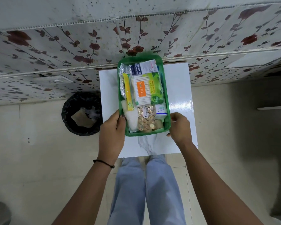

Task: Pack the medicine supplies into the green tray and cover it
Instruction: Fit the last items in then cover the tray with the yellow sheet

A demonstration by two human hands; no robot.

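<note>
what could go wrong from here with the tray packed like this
The green tray looks full, and the cotton swab pack lies on top of other items, so a cover may not sit flat. No cover is visible, so a hand would probably have to let go to fetch one. The left hand and right hand hold only its near corners; lifting could tip it.

black bin (81,113) (bag-lined) | white table (177,95) | floral wall covering (55,51)
</note>
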